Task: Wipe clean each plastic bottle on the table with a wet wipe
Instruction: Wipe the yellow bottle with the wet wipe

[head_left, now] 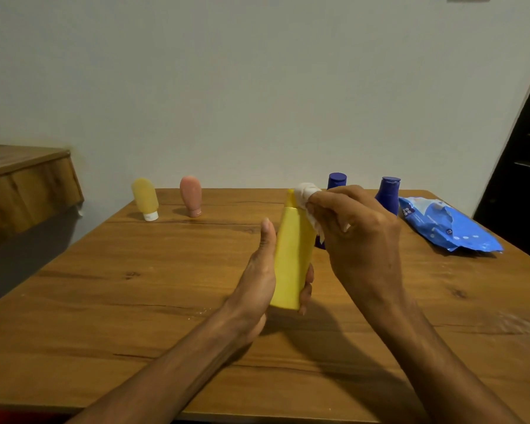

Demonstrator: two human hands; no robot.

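Two upturned bottles at ten o'clock on the bench (135,301): amber bottle (145,198), then pink bottle (191,195). Grips the yellow bottle (292,258) at centre in the left hand (257,280), thumb along its side. Pinches a wet wipe (306,192) against its top with the right hand (358,237). Beyond, at one o'clock, left blue bottle (337,180) and right blue bottle (387,194); wipes pack (444,224) at two o'clock.

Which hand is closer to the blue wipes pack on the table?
Right. The right hand, holding a wet wipe at the top of the yellow bottle, is beside the blue wipes pack. The left hand grips the bottle's lower part, farther off.
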